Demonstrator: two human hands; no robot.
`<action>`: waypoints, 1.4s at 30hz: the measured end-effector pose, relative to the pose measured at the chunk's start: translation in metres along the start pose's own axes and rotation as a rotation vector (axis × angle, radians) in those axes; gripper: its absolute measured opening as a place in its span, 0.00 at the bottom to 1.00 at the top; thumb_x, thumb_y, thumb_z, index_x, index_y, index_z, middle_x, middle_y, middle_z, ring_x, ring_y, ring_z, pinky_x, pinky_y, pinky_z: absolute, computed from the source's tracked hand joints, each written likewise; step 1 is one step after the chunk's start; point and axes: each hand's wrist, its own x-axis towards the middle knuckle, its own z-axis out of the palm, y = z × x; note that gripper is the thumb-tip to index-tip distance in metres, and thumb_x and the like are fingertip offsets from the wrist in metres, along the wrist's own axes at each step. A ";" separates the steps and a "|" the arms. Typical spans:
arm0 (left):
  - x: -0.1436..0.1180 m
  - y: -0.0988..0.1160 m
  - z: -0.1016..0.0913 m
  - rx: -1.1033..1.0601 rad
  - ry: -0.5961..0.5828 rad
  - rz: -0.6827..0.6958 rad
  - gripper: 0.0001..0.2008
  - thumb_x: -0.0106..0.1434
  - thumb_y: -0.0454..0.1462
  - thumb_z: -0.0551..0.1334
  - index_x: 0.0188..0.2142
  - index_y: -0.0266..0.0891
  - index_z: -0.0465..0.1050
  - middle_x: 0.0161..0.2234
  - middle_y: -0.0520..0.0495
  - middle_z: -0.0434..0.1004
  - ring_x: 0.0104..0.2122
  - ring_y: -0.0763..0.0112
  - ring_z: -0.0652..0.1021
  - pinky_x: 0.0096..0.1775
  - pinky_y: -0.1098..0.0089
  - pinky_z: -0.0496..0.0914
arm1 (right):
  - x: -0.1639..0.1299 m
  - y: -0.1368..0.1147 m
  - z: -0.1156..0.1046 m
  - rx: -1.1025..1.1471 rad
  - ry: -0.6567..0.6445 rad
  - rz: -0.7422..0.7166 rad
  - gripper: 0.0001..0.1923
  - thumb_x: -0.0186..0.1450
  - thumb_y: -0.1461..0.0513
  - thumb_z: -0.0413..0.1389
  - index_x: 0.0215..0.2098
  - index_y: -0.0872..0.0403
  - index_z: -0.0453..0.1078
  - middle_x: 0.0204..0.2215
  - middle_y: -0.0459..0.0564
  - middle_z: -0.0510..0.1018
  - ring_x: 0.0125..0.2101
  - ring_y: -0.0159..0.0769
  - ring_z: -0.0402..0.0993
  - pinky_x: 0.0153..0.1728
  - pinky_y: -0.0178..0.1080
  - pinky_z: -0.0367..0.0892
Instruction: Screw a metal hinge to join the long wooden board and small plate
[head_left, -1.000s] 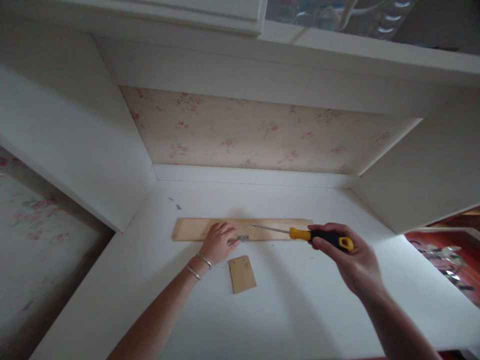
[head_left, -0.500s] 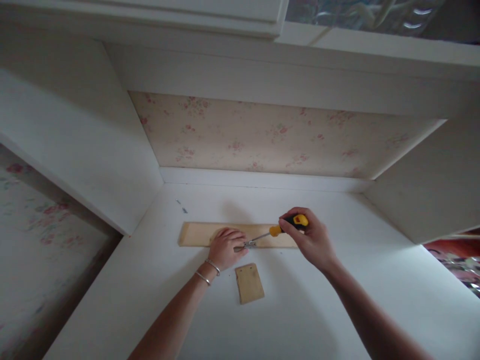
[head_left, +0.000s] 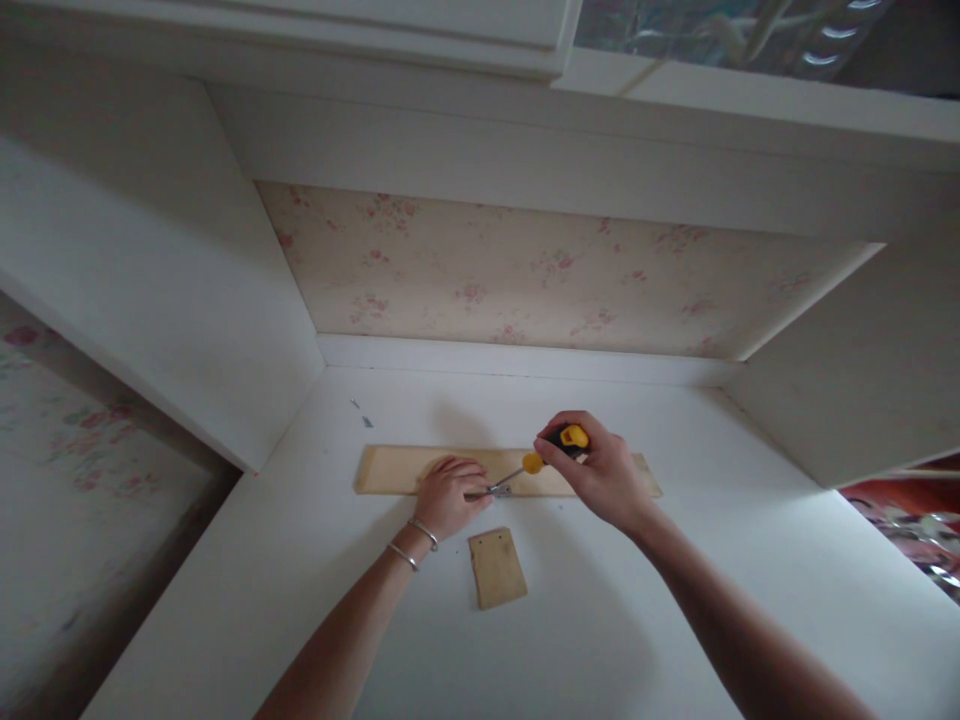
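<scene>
A long wooden strip (head_left: 390, 469) lies flat on the white desk top (head_left: 600, 600). My left hand (head_left: 444, 495) rests on the strip's near edge, fingers pinching a small metal hinge (head_left: 501, 490). My right hand (head_left: 600, 475) grips a yellow-and-black screwdriver (head_left: 555, 446) by its handle. The shaft slants down to the left, and its tip sits at the hinge. A small square wooden piece (head_left: 496, 567) with two holes lies just in front of my left hand.
White side panels (head_left: 150, 300) wall in the desk on the left and right, with floral wallpaper (head_left: 525, 270) at the back. A small screw (head_left: 363, 414) lies near the back left corner. A red patterned surface (head_left: 915, 520) shows at the right edge.
My right hand swung the screwdriver from a level hold at the right down to the hinge, then steepened the angle. My left hand stayed on the strip.
</scene>
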 end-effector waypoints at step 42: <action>-0.003 -0.004 0.007 0.007 0.013 -0.053 0.09 0.55 0.41 0.65 0.37 0.46 0.77 0.40 0.50 0.79 0.45 0.66 0.75 0.55 0.60 0.58 | 0.057 -0.087 -0.014 -0.927 -0.822 -0.366 0.28 0.59 0.47 0.52 0.52 0.52 0.63 0.37 0.59 0.76 0.34 0.47 0.74 0.28 0.40 0.63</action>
